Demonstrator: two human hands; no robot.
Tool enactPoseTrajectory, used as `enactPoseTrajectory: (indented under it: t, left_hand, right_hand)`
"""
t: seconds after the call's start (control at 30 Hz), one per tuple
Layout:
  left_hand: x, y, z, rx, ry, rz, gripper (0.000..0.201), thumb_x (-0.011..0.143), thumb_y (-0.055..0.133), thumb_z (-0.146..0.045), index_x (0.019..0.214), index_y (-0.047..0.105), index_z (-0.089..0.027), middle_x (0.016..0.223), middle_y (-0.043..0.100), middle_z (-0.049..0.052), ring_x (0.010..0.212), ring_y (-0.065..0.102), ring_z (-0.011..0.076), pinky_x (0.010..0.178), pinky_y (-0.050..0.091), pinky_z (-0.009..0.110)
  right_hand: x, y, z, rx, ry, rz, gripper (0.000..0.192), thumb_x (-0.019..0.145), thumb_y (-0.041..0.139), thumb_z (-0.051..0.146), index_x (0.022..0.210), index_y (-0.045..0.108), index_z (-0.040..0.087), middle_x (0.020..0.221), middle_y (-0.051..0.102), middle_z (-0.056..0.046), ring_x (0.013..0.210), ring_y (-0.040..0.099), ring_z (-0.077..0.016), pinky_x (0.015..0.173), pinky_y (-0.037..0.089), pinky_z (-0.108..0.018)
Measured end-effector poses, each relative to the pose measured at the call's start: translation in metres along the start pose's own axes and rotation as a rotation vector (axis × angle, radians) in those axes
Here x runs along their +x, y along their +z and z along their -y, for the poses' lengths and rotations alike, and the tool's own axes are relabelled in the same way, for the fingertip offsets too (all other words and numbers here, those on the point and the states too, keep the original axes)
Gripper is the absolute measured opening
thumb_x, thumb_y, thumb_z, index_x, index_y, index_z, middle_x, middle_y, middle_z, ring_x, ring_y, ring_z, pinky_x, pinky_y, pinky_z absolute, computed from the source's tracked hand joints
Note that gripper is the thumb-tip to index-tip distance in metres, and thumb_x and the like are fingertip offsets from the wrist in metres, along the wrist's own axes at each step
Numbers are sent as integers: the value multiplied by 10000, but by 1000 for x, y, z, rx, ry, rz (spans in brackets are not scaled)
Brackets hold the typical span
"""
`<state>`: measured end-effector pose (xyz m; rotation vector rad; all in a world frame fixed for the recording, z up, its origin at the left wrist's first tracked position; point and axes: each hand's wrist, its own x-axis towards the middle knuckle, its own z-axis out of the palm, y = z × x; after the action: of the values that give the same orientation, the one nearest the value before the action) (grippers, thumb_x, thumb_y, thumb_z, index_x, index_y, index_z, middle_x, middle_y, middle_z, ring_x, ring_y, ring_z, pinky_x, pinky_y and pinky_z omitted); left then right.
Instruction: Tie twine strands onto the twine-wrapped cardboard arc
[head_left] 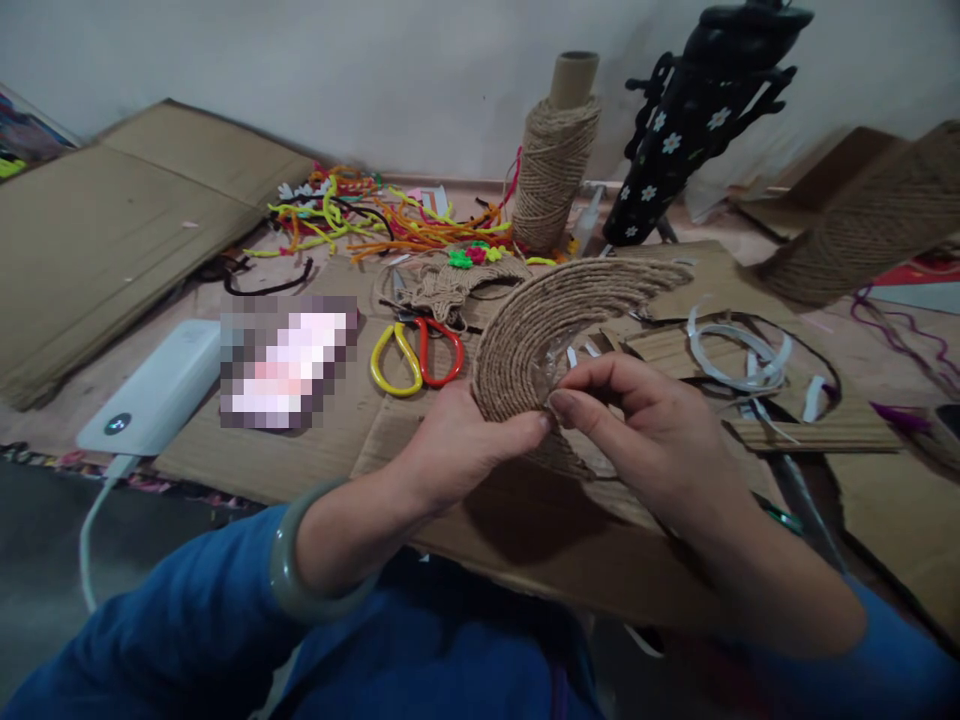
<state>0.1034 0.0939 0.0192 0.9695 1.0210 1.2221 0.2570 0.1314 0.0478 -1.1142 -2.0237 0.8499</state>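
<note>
Both of my hands hold a curved cardboard piece wrapped in jute twine (551, 315), shaped like an arch. My left hand (465, 440) grips its lower left edge, thumb pressed on the twine. My right hand (645, 430) pinches the inner edge by a shiny strip of clear tape (551, 362). A green bangle (296, 570) sits on my left wrist. Both sleeves are blue.
Scissors with yellow and red handles (416, 355) lie to the left, beside a white power bank (154, 390). A jute spool (553, 165) stands behind, with coloured pipe cleaners (375, 215), a black flowered object (694, 120), and another twine roll (862, 225). Cardboard sheets (112, 230) lie around.
</note>
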Motion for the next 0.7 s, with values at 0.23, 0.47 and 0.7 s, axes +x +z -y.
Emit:
enactPoseTrajectory:
  t: [0.23, 0.47, 0.7]
  left_hand:
    - [-1, 1, 0, -28, -14, 41, 177, 716, 690, -169, 892, 700, -160, 832, 675, 7, 772, 599, 149, 746, 468, 281]
    - [-4, 0, -4, -98, -56, 79, 285, 716, 700, -204, 1000, 712, -179, 1000, 715, 51, 1016, 624, 225, 945, 463, 361]
    - [-3, 1, -2, -118, -102, 52, 219, 695, 722, -193, 914, 722, -187, 918, 722, 26, 919, 653, 203, 927, 475, 371]
  right_hand:
    - [-1, 6, -3, 20, 35, -38, 61, 778, 623, 258, 747, 589, 218, 667, 620, 13, 589, 549, -127, 568, 445, -259]
    - [-2, 5, -3, 28, 2, -35, 62, 783, 608, 252, 738, 589, 215, 671, 623, 8, 604, 565, -136, 580, 453, -267]
    - [-1, 4, -2, 53, -22, -3, 80, 804, 601, 232, 726, 592, 213, 682, 633, 10, 642, 577, -133, 612, 458, -256]
